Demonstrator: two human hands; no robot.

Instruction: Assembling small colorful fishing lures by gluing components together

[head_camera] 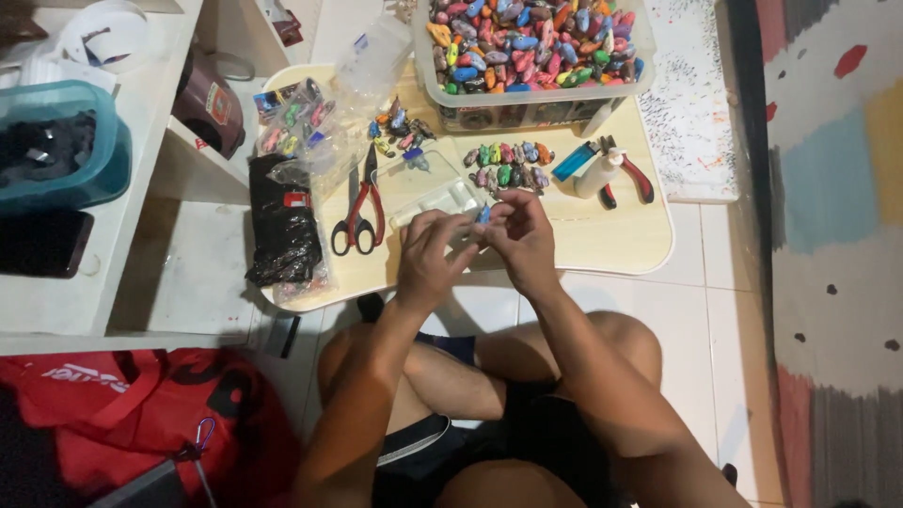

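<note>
There is just one camera. It sits on the person's head and looks almost straight down. It is close to the hands (475, 240) and the folded legs. The low tabletop (621, 240) is in the top middle, with floor tiles (724, 320) all around.

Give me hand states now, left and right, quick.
Left hand: fingers curled, pinching a small blue piece.
Right hand: fingers curled, meeting the left at that same piece.

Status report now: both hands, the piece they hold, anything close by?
Left hand and right hand together, pinching a small blue piece. Clear plastic bag just behind. Scissors beside left hand.
</note>
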